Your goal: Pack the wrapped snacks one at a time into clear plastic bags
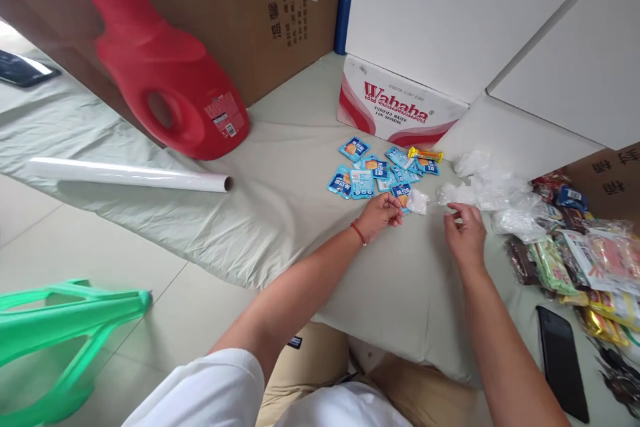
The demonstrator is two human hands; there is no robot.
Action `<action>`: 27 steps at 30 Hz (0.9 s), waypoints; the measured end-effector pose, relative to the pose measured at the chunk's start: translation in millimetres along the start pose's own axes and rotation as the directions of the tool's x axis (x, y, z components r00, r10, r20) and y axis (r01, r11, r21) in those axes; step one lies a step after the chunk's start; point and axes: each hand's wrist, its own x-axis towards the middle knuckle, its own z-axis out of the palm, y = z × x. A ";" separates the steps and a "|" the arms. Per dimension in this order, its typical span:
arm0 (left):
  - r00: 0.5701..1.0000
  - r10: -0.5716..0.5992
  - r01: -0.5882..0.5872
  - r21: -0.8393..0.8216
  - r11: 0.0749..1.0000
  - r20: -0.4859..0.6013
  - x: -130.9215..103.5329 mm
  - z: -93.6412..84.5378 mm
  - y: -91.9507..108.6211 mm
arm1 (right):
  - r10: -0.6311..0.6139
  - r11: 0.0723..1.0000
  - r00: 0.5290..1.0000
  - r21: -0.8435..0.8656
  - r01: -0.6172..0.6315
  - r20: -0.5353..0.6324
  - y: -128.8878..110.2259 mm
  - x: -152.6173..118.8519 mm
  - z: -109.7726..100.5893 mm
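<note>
Several small blue packets [362,183] lie in a loose group on the cloth-covered table [280,213], with a yellow packet [425,155] at their back right. My left hand [383,213], a red string at its wrist, is at the near edge of the group with fingers pinched together; what they hold, if anything, is too small to make out. A small crumpled clear plastic piece [417,201] touches or nearly touches its fingertips. To the right, my right hand [465,230] has its fingers curled but apart, with nothing visible between them, just in front of crumpled clear plastic [480,190].
A Wahaha box [400,103] stands behind the packets. At the left are a red jug [185,93] and a white roll [130,173]. Snack packages [555,263], a black phone [563,360] and scissors [620,373] lie right. A green stool [70,320] stands on the floor.
</note>
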 end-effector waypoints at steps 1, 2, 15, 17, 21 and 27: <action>1.000 -0.002 0.002 0.006 1.000 0.001 -0.1 0.4 0.0 | 0.039 0.999 0.999 0.027 -0.039 0.013 -1.9 -3.2 8.3; 1.000 -0.003 0.003 0.013 1.000 0.004 0.0 0.8 -0.1 | 0.085 0.995 0.996 0.047 -0.086 0.020 -3.6 -4.1 17.3; 0.989 0.104 -0.088 0.146 0.985 -0.108 -0.8 6.0 2.6 | 0.093 0.862 0.965 0.465 -0.201 0.245 -24.5 -14.4 31.3; 0.994 0.109 -0.102 0.252 0.962 -0.013 -1.5 5.0 0.9 | 0.067 0.859 0.963 0.475 -0.189 0.262 -22.3 -26.8 29.5; 0.997 0.022 -0.046 0.370 0.928 0.070 -0.9 0.4 -3.1 | 0.136 0.816 0.967 0.528 -0.234 0.218 -15.9 -36.7 36.8; 0.997 0.069 -0.070 0.141 0.987 0.018 1.3 -4.6 2.2 | 0.343 0.578 0.935 0.766 -0.283 0.087 -10.5 -31.5 37.6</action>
